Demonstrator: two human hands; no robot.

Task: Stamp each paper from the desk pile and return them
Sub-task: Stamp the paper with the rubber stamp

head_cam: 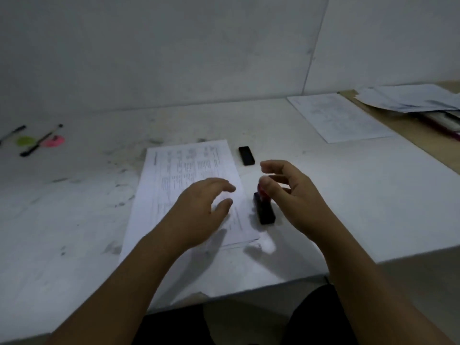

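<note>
A printed paper (184,170) lies lengthwise on the white desk (74,220) in front of me, with more sheets showing under its near edge. My left hand (199,210) hovers over its lower right part, fingers apart and holding nothing. Just right of the paper stands a stamp (263,210) with a black body and a red handle. My right hand (293,192) curls loosely above the stamp. Its thumb is at the red handle, while the other fingers are spread and off it. A small black stamp cap (246,155) lies beyond the paper's far right corner.
A single sheet (341,118) lies at the far right of the desk. Beyond it, a loose pile of papers (408,100) rests on a tan surface. Two pens (41,140) and green and pink round pieces lie far left. A wall stands behind the desk.
</note>
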